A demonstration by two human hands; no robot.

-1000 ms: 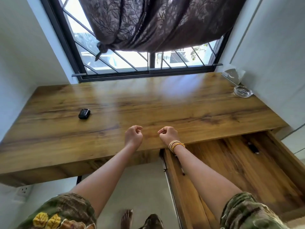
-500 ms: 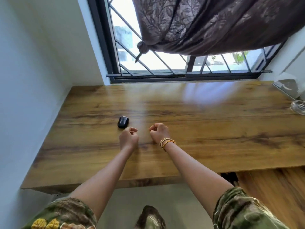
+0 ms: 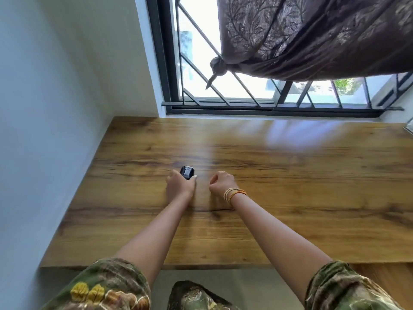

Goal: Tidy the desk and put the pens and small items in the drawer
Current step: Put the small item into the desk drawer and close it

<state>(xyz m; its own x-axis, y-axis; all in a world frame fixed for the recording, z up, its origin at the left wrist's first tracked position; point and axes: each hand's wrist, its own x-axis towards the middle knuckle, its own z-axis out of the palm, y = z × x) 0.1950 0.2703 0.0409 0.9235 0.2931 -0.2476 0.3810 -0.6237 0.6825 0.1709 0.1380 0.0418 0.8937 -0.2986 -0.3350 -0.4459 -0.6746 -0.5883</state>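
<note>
A: Where's the small black case (image 3: pixel 187 172)?
B: On the desk (image 3: pixel 290 175), toward its left edge, touching the left hand (image 3: pixel 180 186); fingers round its near end, lift not sure yet.
A: Right hand (image 3: pixel 221 182)?
B: Loosely curled, holding nothing, just beside. Case's long axis runs near-to-far.

L hand (image 3: pixel 180 186) now on blk case (image 3: pixel 187 172)
</note>
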